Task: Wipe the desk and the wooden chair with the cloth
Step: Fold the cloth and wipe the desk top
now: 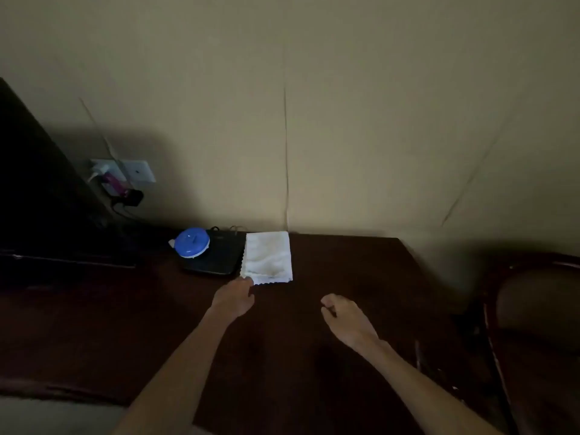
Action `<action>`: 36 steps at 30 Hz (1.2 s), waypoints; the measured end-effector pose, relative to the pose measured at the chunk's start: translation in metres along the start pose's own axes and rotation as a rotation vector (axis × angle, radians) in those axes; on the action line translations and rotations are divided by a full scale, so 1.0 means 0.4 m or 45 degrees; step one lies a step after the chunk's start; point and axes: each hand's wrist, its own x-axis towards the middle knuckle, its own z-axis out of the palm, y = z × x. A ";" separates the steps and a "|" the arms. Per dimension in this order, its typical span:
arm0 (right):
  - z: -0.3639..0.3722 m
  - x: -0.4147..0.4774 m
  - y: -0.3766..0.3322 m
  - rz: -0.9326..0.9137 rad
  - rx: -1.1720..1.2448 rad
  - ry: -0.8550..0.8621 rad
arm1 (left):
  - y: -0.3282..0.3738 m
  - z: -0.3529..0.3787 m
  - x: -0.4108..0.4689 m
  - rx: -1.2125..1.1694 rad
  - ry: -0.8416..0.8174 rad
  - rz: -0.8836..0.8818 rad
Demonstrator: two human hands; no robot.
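1. Cloth (267, 257): white, folded into a flat rectangle, soft terry-looking texture, zigzag-cut edging along its left and near edges.
2. Cloth lies on the dark wooden desk (345, 277), at the back, far end touching or just short of the wall (345, 120). Long axis runs from the wall toward the person, short edge facing the hands.
3. Cloth's left edge sits just beside a flat black device (216, 259); cannot tell if it overlaps it. A blue round lidded container (191, 242) sits on the device's left part.
4. Left hand (234, 297): reached forward, fingers curled, fingertips at the cloth's near-left corner. Looks like contact with that corner; a real pinch cannot be confirmed, too dim.
5. Right hand (343, 318): over the desk, near the cloth but apart from it, loosely curled, thumb toward fingers, nothing in it.
6. Wooden chair (527, 309): right of the desk, curved dark back with padded seat, partly cut off by the frame edge.
7. Wall outlet (125, 175) with plugs at the left, above the desk; large dark object (34, 199) at far left.
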 end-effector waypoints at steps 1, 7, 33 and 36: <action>0.020 0.032 -0.011 0.023 0.005 -0.022 | -0.018 0.002 0.036 0.028 0.022 0.015; 0.134 0.175 -0.023 0.048 0.045 -0.072 | -0.093 0.070 0.238 0.158 0.126 0.100; 0.226 0.294 -0.091 -0.005 0.231 0.073 | -0.133 0.033 0.396 0.157 0.374 0.681; 0.191 0.305 -0.129 0.008 0.288 0.271 | -0.099 -0.029 0.393 -0.017 0.452 0.704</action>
